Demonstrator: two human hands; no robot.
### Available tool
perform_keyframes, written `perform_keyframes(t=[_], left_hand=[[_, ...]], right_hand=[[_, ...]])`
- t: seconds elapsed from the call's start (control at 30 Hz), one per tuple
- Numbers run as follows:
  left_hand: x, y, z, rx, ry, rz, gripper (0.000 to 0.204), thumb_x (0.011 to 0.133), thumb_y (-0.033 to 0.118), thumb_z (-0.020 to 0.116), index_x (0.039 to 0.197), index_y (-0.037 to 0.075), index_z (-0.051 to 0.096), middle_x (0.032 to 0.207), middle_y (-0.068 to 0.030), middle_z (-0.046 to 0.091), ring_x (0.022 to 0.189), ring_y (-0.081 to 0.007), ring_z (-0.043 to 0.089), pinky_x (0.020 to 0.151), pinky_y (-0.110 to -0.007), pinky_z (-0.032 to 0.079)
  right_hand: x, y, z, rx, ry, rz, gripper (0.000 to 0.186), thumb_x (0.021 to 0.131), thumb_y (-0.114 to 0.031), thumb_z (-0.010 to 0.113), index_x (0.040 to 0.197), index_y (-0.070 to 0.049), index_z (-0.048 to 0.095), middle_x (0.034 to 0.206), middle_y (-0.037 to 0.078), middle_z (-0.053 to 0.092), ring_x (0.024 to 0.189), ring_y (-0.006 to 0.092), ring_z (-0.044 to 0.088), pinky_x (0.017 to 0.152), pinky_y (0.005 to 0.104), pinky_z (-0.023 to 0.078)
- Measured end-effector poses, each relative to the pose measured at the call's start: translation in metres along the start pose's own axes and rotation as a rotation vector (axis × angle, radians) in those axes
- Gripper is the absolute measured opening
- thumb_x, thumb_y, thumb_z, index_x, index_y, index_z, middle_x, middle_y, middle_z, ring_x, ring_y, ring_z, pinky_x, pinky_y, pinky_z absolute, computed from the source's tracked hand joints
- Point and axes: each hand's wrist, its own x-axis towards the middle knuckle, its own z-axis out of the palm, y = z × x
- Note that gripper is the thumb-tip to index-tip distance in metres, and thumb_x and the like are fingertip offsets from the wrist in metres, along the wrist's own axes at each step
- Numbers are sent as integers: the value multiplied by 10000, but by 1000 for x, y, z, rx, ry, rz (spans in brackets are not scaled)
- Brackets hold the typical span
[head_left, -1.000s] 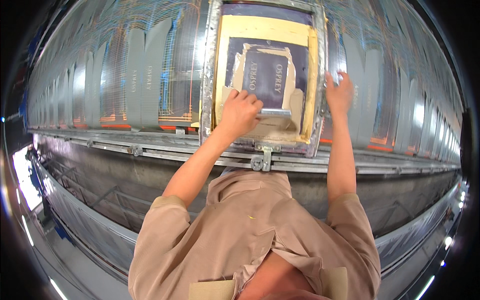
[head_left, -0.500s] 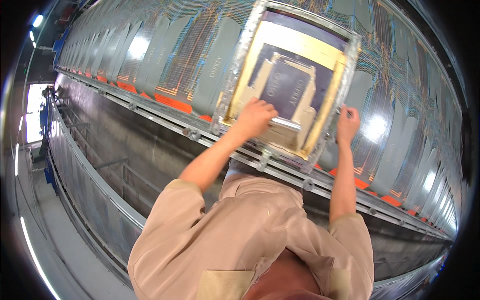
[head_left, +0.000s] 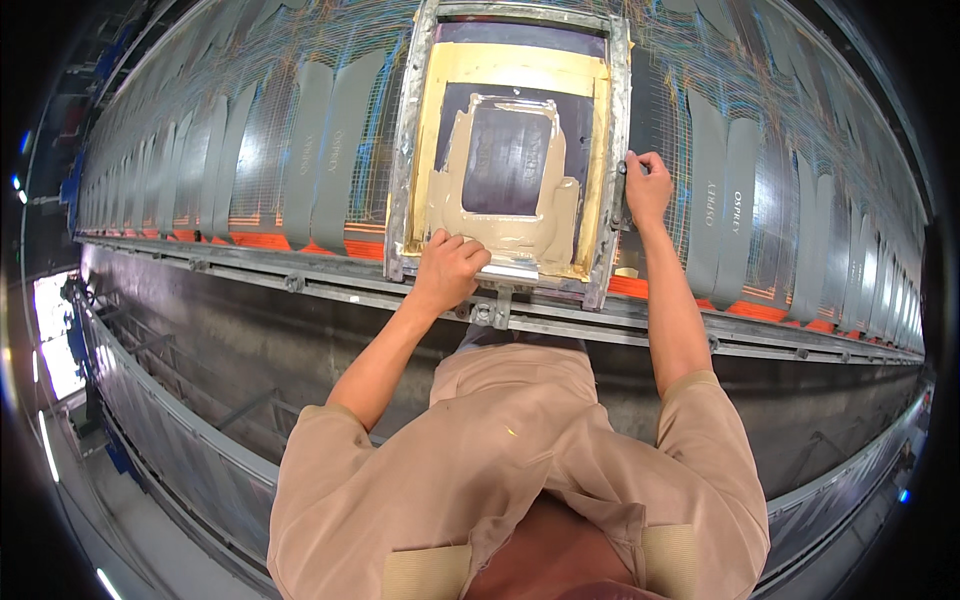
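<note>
A screen-printing frame point(head_left: 620, 90) with metal sides lies over the long printing table in front of me. Tan ink point(head_left: 500, 232) is spread over the lower part of its mesh, around a dark rectangular area. My left hand point(head_left: 450, 270) is closed on a squeegee point(head_left: 515, 270) at the frame's near end; the fingers cover much of the squeegee. My right hand point(head_left: 648, 187) is closed at the frame's right side, its fingertips at a small dark knob point(head_left: 622, 168). The exact grip there is partly hidden.
Grey cut fabric pieces point(head_left: 712, 200) with printed lettering lie in rows along the table on both sides. A metal rail point(head_left: 330, 290) with clamps runs along the near edge. Behind me on the left stands another long table edge point(head_left: 190, 425).
My view has turned and levelled relative to the table. The left hand and squeegee are now nearer the frame's near edge. The right hand stays at the frame's right side.
</note>
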Motion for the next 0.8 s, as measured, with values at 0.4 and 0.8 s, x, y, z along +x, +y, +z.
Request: perform_keyframes(t=[0.4,0.8], left_hand=[[164,-115,5,-5,74,69,312,617,96,838,905,144,728,868,-28,711,787,-252,649,775,-402,433],[249,-149,5,-84,-94,-62,208,685,240,833,875,166,791,741,-111,728,737,-315,711,760,-434,546]], right_hand=[[35,-56,6,-176,-134,-448,330,897,-331,754,988,-16,716,921,146,730,846,304,689,817,400,537],[79,-145,91,-419,-821,-518,232,750,-133,788,948,-22,739,879,228,732,874,413,709,806,485,568]])
